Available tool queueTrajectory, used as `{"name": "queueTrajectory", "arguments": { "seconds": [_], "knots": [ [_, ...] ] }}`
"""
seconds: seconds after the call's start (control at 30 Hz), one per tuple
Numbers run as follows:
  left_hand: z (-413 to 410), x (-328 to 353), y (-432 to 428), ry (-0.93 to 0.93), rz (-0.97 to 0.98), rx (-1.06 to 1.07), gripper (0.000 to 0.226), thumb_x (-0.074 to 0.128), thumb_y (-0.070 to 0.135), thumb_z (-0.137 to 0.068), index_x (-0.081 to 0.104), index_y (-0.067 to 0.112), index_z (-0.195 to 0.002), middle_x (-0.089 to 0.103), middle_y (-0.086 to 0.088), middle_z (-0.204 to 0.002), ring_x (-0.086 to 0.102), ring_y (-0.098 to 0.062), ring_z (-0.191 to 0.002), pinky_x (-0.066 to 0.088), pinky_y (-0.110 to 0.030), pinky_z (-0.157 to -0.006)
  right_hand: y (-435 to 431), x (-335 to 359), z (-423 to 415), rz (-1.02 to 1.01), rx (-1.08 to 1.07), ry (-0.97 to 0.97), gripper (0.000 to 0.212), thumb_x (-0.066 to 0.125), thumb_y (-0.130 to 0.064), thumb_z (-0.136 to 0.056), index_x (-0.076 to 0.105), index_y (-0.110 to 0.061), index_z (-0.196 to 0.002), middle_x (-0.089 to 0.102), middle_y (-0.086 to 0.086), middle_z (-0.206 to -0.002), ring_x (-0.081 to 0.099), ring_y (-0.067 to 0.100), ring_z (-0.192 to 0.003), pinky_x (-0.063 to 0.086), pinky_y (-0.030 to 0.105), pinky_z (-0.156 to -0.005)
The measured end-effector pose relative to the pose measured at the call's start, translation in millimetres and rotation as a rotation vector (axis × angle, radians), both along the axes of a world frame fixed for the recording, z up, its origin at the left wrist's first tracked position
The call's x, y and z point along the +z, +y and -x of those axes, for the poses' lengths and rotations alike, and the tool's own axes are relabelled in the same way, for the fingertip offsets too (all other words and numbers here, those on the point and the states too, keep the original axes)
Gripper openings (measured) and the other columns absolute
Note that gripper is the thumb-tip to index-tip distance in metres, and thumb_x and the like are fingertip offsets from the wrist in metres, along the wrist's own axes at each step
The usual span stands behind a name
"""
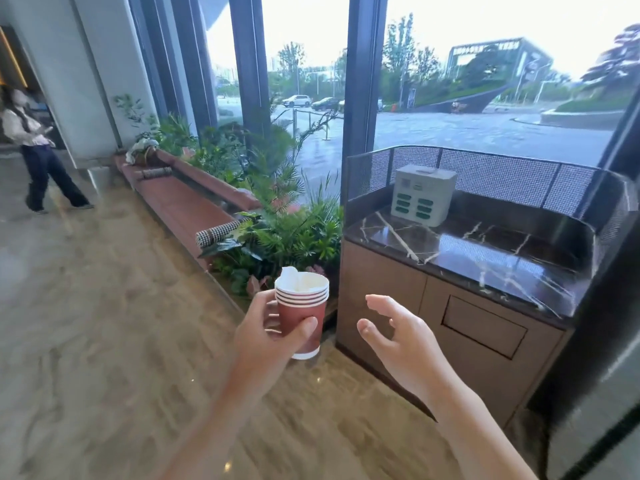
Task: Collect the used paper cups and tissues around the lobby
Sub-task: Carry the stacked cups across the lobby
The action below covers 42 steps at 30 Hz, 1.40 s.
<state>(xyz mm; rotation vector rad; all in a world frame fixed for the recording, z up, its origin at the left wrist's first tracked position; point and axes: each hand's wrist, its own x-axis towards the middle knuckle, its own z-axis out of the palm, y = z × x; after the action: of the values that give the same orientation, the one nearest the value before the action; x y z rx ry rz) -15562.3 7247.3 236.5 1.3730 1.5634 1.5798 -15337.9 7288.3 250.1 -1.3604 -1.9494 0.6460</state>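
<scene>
Stack of red paper cups (302, 315) — several nested, white rims showing, upright, held left of the wooden cabinet (408, 306) and above the stone floor (104, 323). White tissue (292, 277) tucked into the top cup, poking above the rim. Left hand (263, 336): thumb and fingers wrapped around the stack's side. Right hand (398, 332): empty, fingers spread and slightly curled, in front of the cabinet, apart from the cups. On the cabinet's dark marble top (485, 258) — a white power-bank station (424, 195). Planter greenery (277, 233) just left of the cabinet.
</scene>
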Motion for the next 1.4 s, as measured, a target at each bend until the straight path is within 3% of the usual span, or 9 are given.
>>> {"name": "queueTrajectory", "arguments": {
  "seconds": [0.13,0.3,0.5,0.6,0.73,1.23,1.4],
  "knots": [
    [-3,-16,118,0.037,0.008,-0.099,0.048,0.087,0.039,-0.069,0.060,0.038,-0.109,0.074,0.019,-0.100,0.070,0.002,-0.089,0.055,-0.018,-0.071,103,-20,-6,-0.006,-0.087,-0.015,0.046,0.057,-0.048,-0.092,0.052,-0.037,-0.136,0.058,-0.021,-0.133,0.050,-0.004,-0.123,0.040,0.025,-0.108],
    [-24,-11,274,0.034,0.029,-0.268,0.061,0.078,0.059,-0.056,0.061,0.034,-0.110,0.075,0.009,-0.103,0.071,0.000,-0.087,0.054,-0.016,-0.069,218,-17,-29,0.005,-0.248,-0.044,0.048,0.057,-0.047,-0.092,0.052,-0.034,-0.138,0.058,-0.020,-0.135,0.050,-0.002,-0.125,0.040,0.026,-0.108],
    [-102,-6,424,0.076,0.056,-0.491,0.063,0.080,0.058,-0.058,0.060,0.036,-0.113,0.076,0.013,-0.102,0.072,-0.003,-0.089,0.058,-0.025,-0.074,319,-13,-97,0.024,-0.468,-0.025,0.051,0.057,-0.046,-0.093,0.049,-0.031,-0.141,0.056,-0.018,-0.138,0.049,0.001,-0.127,0.039,0.027,-0.109],
    [-140,-13,491,0.107,0.052,-0.563,0.058,0.086,0.049,-0.065,0.059,0.036,-0.115,0.075,0.014,-0.104,0.071,-0.002,-0.091,0.057,-0.023,-0.073,372,-19,-131,0.029,-0.539,-0.022,0.052,0.056,-0.045,-0.094,0.048,-0.029,-0.143,0.055,-0.017,-0.139,0.049,0.003,-0.128,0.039,0.025,-0.108],
    [-183,-28,575,0.125,0.049,-0.590,0.052,0.089,0.022,-0.077,0.061,0.028,-0.121,0.075,0.011,-0.107,0.071,-0.002,-0.093,0.055,-0.016,-0.071,453,-34,-170,0.046,-0.566,-0.009,0.053,0.056,-0.049,-0.093,0.048,-0.031,-0.142,0.056,-0.017,-0.139,0.049,0.003,-0.130,0.039,0.029,-0.109],
    [-245,-46,867,0.145,0.082,-0.601,0.062,0.090,0.030,-0.076,0.058,0.027,-0.129,0.073,0.015,-0.109,0.069,0.005,-0.094,0.054,-0.010,-0.073,750,-39,-227,0.088,-0.589,-0.056,0.053,0.059,-0.044,-0.093,0.049,-0.028,-0.142,0.057,-0.011,-0.141,0.051,0.008,-0.129,0.039,0.025,-0.106],
    [-266,-81,947,0.187,0.144,-0.742,0.059,0.091,0.031,-0.074,0.055,0.045,-0.119,0.071,0.022,-0.109,0.065,0.011,-0.099,0.051,-0.008,-0.081,811,-59,-235,0.152,-0.706,-0.035,0.054,0.058,-0.046,-0.093,0.048,-0.029,-0.143,0.055,-0.012,-0.143,0.050,0.007,-0.130,0.037,0.024,-0.108]
  ]
}}
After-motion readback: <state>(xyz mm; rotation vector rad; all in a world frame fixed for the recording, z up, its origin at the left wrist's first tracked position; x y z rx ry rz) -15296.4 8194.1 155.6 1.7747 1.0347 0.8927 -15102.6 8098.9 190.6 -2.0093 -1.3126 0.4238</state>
